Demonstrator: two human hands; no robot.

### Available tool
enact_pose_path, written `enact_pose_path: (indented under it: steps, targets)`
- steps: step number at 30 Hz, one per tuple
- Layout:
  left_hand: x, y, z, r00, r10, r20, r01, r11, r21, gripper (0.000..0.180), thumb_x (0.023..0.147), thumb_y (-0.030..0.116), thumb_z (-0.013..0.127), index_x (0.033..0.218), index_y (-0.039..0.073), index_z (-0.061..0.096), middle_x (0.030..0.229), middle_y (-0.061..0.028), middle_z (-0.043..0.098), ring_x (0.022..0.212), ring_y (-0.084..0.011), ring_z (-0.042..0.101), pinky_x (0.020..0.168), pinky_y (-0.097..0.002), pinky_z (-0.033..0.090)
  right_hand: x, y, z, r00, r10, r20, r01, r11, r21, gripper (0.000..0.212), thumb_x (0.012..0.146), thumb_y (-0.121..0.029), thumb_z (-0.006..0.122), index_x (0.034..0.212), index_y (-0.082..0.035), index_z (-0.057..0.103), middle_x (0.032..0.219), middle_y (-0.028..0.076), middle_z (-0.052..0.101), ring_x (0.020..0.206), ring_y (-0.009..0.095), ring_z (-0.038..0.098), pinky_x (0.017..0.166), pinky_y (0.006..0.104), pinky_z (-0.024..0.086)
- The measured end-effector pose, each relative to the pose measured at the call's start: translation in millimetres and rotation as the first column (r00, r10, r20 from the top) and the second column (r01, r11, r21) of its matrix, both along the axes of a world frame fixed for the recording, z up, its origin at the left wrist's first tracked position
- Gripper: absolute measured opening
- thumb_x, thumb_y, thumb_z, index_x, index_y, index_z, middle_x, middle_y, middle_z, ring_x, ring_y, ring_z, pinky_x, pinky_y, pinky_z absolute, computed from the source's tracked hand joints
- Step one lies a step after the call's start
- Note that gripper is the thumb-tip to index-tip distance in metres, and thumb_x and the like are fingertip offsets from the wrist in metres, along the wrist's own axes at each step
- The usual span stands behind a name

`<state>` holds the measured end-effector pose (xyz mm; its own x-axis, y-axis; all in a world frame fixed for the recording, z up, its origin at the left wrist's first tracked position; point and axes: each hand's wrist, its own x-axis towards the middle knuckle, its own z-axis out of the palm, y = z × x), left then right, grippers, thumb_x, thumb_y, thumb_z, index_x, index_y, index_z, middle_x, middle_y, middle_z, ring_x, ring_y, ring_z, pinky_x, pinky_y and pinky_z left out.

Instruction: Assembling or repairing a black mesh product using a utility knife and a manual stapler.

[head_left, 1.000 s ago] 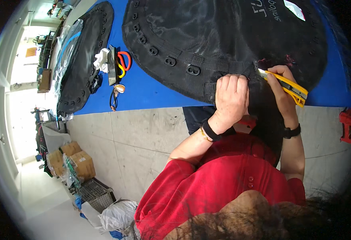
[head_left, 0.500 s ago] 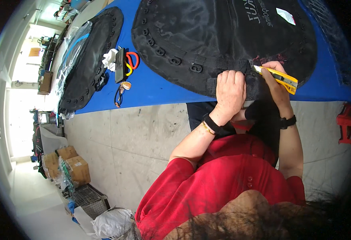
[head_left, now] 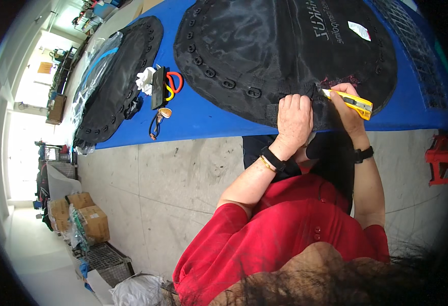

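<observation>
holding cutter [head_left: 358, 106] in r hand [head_left: 351, 121] at blk fabric [head_left: 237, 43] w/ lettering [head_left: 318, 21], label [head_left: 359, 30]

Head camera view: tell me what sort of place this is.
Likely a workshop: a blue table bearing black fabric pieces, a yellow utility knife in the right hand, and cardboard boxes.

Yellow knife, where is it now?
The knife is in the right hand, right of centre in the head view, over the black cloth near the left hand.
</observation>
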<state>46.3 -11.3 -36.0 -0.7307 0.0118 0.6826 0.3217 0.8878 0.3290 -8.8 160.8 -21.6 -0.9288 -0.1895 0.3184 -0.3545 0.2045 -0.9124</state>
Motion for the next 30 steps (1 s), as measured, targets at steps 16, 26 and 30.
enact_pose_path:
  steps: [16, 26, 30]
  targets:
    - [87.9, -21.2, -16.1, 0.874, -0.467, 0.137, 0.483, 0.864, -0.143, 0.033, 0.069, 0.011, 0.066, 0.100, 0.000, 0.063, 0.100, -0.0148, 0.061, 0.095, -0.0311, 0.060, 0.086, -0.0426, 0.050, 0.0, 2.5, -0.7, 0.999, 0.038, 0.005, -0.038, 0.999, -0.031, 0.013, 0.099, -0.016, 0.065, 0.103, -0.005, 0.061, 0.094, -0.001, 0.062, 0.088, 0.005, 0.057, 0.079, 0.0223, 0.047]
    - [64.0, -103.9, -114.5, 0.498, 0.337, 0.799, 0.204, 0.850, -0.486, 0.038, 0.079, 0.013, 0.063, 0.116, 0.002, 0.067, 0.116, -0.0186, 0.069, 0.112, -0.0363, 0.062, 0.102, -0.0448, 0.045, -7.1, 8.8, -13.2, 0.993, 0.071, -0.090, -0.070, 0.998, 0.007, 0.015, 0.099, -0.018, 0.065, 0.106, -0.005, 0.062, 0.096, 0.001, 0.065, 0.087, 0.006, 0.061, 0.077, 0.0211, 0.050]
    - [58.8, -149.8, -155.8, 0.598, 0.278, 0.752, 0.021, 0.932, -0.362, 0.048, 0.084, 0.017, 0.060, 0.129, 0.003, 0.062, 0.135, -0.0224, 0.060, 0.125, -0.0420, 0.056, 0.108, -0.0495, 0.043, -6.7, 8.6, -11.6, 0.985, 0.086, -0.152, -0.078, 0.995, 0.058, 0.019, 0.099, -0.022, 0.067, 0.109, -0.006, 0.064, 0.100, 0.002, 0.067, 0.091, 0.007, 0.064, 0.079, 0.0215, 0.051]
